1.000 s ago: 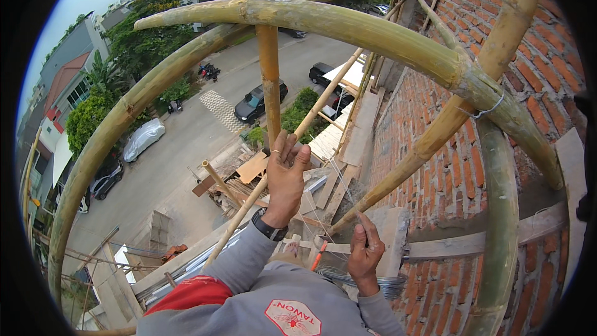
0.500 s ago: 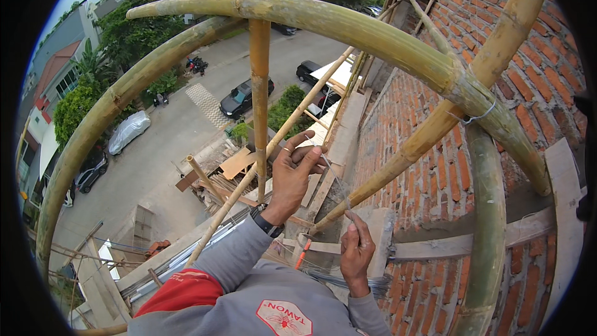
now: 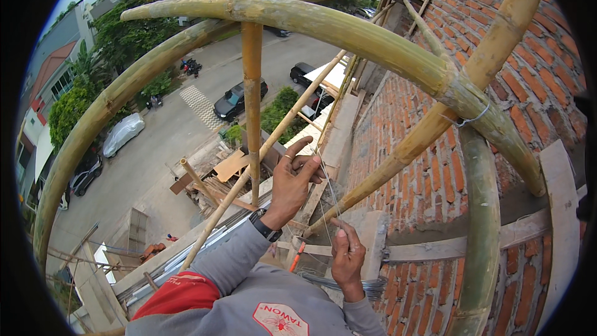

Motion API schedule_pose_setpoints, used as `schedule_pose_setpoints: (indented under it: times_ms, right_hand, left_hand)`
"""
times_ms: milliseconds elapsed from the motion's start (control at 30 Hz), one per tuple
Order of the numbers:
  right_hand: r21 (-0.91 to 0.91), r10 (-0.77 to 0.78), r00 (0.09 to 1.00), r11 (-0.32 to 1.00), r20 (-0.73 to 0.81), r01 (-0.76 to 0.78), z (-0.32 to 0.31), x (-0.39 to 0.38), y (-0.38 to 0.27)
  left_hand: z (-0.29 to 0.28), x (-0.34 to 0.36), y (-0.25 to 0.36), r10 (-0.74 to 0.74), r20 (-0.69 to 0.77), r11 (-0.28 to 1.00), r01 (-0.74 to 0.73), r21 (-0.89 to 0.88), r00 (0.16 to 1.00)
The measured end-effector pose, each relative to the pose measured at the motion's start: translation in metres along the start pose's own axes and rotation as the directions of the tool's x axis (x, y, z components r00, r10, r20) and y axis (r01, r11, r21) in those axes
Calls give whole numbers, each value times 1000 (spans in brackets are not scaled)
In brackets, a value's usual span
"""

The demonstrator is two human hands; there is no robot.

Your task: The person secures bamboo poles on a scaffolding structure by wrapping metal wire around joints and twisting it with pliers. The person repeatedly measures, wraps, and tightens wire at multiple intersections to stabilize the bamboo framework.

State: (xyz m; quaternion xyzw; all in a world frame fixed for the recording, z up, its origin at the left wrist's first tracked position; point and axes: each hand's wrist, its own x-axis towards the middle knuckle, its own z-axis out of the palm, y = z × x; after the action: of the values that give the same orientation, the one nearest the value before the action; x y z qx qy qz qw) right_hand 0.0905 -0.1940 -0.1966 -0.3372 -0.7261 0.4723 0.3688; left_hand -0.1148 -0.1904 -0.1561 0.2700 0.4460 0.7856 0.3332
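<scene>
My left hand (image 3: 290,186), wearing a ring and watch, pinches a thin wire (image 3: 329,195) just right of the vertical bamboo pole (image 3: 252,74) and the diagonal pole (image 3: 277,137). My right hand (image 3: 347,261), lower down, has its fingers closed on the same strand. A coil of wire (image 3: 370,287) lies behind my right wrist, and an orange-handled tool (image 3: 296,258) shows between my forearms. A thick curved bamboo (image 3: 373,37) arches overhead, bound with wire (image 3: 466,119) where it crosses an angled pole (image 3: 416,143) on the right.
A brick wall (image 3: 423,180) rises along the right, with planks (image 3: 559,211) against it. A second curved bamboo (image 3: 87,124) spans the left. Far below are a road (image 3: 161,180), parked cars (image 3: 239,99), stacked timber (image 3: 230,168), scaffold boards and trees (image 3: 143,12).
My left hand has moved off the vertical pole to the right and now grips the wire. My right hand has shifted slightly lower, and the whole view has drifted a little.
</scene>
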Motion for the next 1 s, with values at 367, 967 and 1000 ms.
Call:
schedule_pose_setpoints:
  times_ms: [367, 967, 1000]
  right_hand:
    - [165, 196, 976, 964, 95, -210, -8, 1, -8]
    - [105, -77, 979, 993, 187, 59, 6, -5, -26]
    - [128, -209, 963, 974, 169, 189, 7, -4, -27]
  left_hand:
    - [13, -3, -9, -186, 58, 971, 192, -141, 981]
    - [14, 65, 99, -29, 139, 711, 118, -693, 990]
    - [8, 83, 123, 2, 197, 684, 143, -715, 980]
